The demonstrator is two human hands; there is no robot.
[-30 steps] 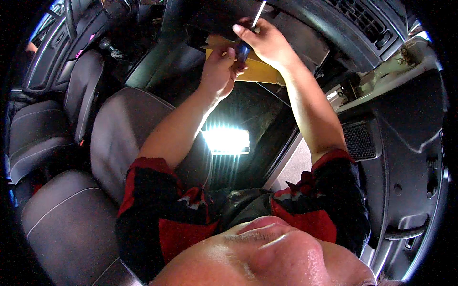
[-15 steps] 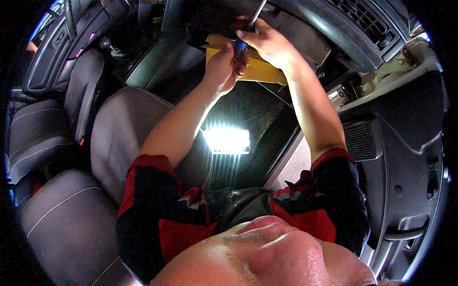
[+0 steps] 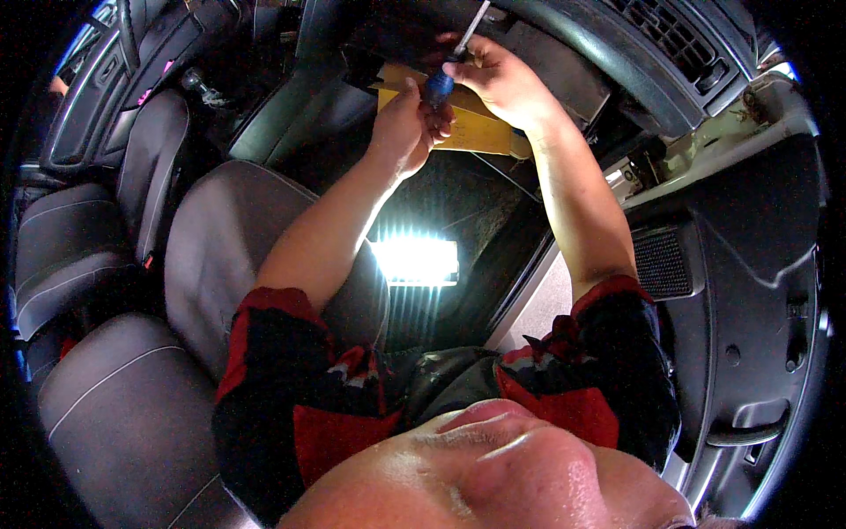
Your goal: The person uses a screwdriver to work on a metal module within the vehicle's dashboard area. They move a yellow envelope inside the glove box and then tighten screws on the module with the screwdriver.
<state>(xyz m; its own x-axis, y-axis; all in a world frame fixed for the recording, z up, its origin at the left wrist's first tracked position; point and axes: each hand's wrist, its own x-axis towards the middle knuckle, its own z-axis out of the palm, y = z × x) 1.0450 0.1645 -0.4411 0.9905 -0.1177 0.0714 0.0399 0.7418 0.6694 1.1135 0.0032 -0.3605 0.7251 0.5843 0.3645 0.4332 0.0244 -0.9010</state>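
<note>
Grips blue-handled screwdriver (image 3: 438, 86) in left hand (image 3: 408, 128), pinches near its shaft (image 3: 473, 29) with right hand (image 3: 502, 84); likely turning it, next needs steady alignment.

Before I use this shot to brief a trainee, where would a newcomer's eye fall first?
Probably on the glaring white light at the picture's centre, by the grey seat's right edge. Next comes the blue-handled tool above it, with the left hand around its lower end and the right hand by its shaft. Behind the hands, a yellow sheet stands out.
</note>
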